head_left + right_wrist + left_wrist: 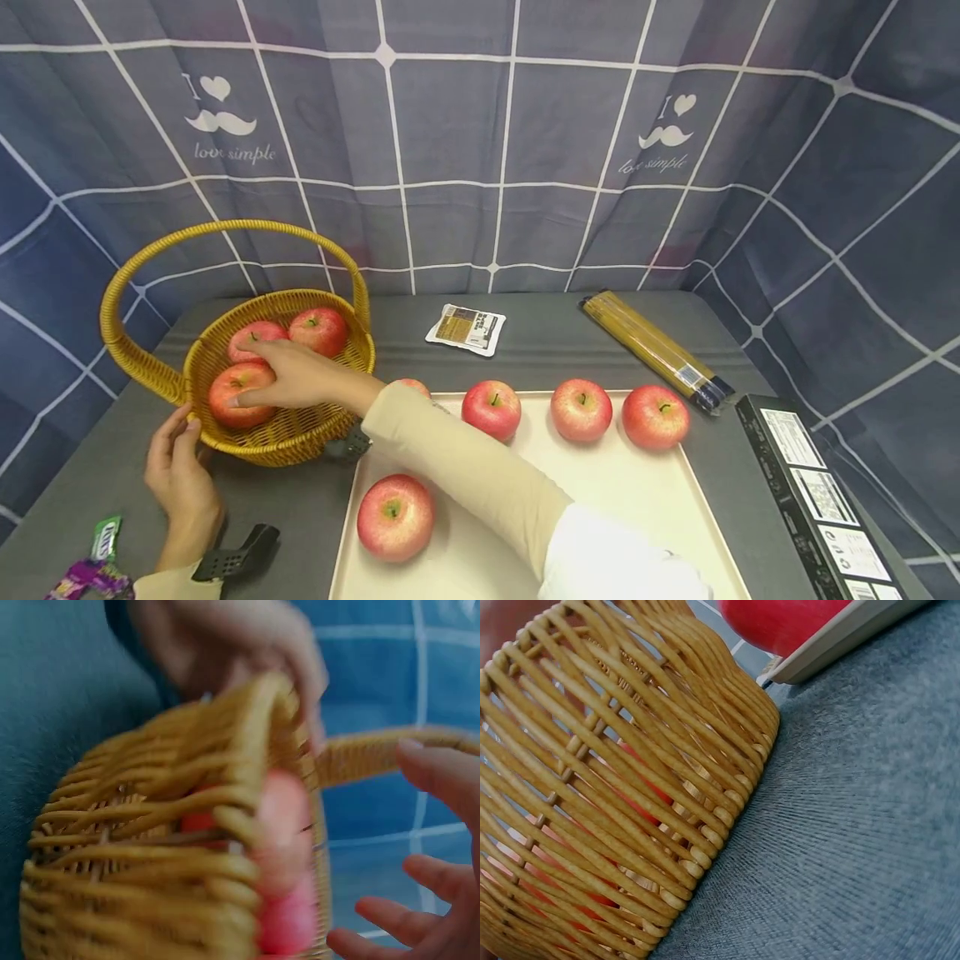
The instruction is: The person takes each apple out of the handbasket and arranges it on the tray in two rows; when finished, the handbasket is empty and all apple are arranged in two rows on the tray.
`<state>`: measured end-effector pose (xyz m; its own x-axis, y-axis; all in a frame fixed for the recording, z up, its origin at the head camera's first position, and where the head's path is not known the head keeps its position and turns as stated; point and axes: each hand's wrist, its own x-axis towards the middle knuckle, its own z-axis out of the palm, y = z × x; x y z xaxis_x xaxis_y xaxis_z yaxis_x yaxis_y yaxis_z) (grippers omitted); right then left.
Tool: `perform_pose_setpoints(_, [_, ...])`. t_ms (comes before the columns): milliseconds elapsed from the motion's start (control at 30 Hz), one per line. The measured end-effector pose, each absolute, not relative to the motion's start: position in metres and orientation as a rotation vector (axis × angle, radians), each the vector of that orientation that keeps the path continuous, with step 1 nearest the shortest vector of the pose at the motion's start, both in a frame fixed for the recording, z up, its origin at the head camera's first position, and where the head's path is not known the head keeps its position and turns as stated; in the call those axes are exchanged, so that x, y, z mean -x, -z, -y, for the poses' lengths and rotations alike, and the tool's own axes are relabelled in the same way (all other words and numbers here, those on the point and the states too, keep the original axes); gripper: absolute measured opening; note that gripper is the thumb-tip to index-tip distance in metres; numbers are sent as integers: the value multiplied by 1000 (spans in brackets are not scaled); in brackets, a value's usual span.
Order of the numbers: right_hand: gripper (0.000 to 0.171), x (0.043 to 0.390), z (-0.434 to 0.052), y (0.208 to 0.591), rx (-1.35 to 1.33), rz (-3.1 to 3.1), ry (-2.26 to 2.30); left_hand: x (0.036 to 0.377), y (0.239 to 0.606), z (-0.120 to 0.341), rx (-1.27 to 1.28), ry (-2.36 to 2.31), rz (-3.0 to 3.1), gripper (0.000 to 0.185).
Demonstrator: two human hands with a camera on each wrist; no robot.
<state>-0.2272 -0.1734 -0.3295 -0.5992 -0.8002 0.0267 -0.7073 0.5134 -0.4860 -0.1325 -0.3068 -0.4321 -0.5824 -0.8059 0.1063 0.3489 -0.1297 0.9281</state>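
A yellow woven basket (292,446) with a tall hoop handle stands at the left of the table, with three red apples visible inside. My right hand (300,375) is over the basket's opening, fingers spread above the nearest apple (232,390) and the one behind it (251,337). The right wrist view shows a gap between those fingers and the apples. A third apple (321,329) lies at the basket's far right. My left hand (180,471) holds the near-left rim by the handle's base; the left wrist view shows the basket's woven side (622,787).
Right of the basket lies a cream tray (600,508) with several apples, one (395,517) near its left edge. A white packet (467,329), a noodle-like pack (652,342) and a black box (817,500) lie around it. Small wrapped snacks (105,537) lie front left.
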Motion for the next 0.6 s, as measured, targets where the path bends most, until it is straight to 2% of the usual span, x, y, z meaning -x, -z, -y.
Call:
perform_pose_setpoints(133, [82,236,197,349,1138,-2530,742,131,430,309,-549,1804,1344,26])
perform_pose_setpoints(300, [93,233,211,374,1090,-2506,823,130,430,307,-566,1772,1382,26])
perform_pose_setpoints(600, [82,230,209,380,1265,-2438,792,129,431,306,-551,1754,1380,26])
